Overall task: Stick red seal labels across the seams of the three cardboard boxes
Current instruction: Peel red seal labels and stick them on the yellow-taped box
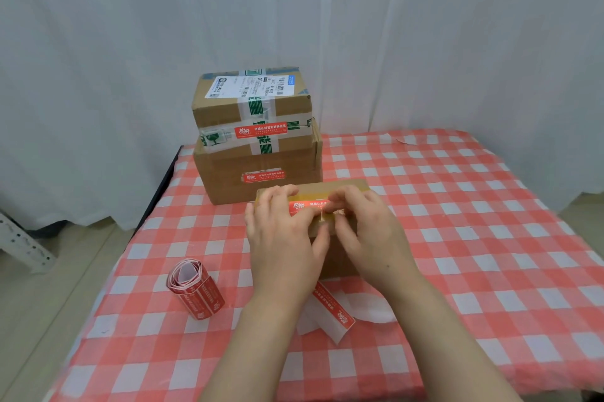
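A small cardboard box (330, 190) lies in front of me on the table, mostly under my hands. A red seal label (305, 206) lies across its top seam. My left hand (284, 238) rests on the box with fingers spread, a fingertip on the label's left part. My right hand (366, 231) pinches the label's right end with curled fingers. Behind stand two stacked boxes: the upper taped box (251, 107) and the larger lower box (258, 169), each with a red label on its front.
A roll of red labels (196, 289) stands at the near left on the red-checked tablecloth (474, 238). A strip with one red label and white backing paper (333, 313) lies under my forearms. White curtains hang behind; the table's left edge drops to the floor.
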